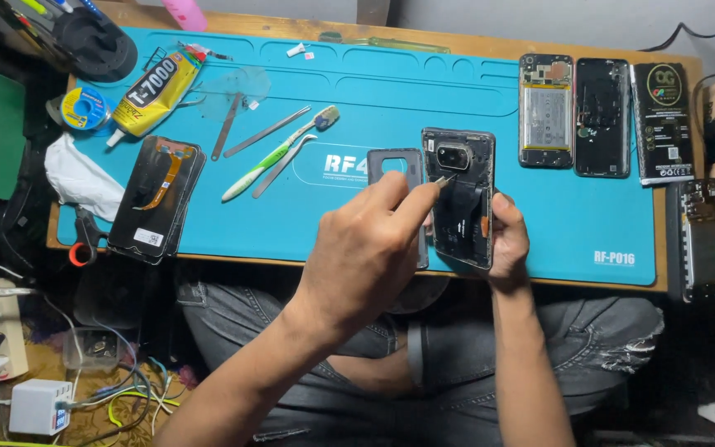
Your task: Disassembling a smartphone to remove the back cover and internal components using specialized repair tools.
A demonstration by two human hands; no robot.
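Opened phone over the blue mat, spare parts all round

A dark back cover (403, 170) lies just behind my left hand (366, 252), which pinches tweezers (443, 179) at the opened phone (461, 194); my right hand (508, 240) clasps its lower edge. Toothbrush (279, 153) and glue tube (152, 91) lie left.

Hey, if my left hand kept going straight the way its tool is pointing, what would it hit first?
The left hand aims its thin metal tool up and right, at the opened phone that the right hand holds. It would probably meet the phone just below the camera module.
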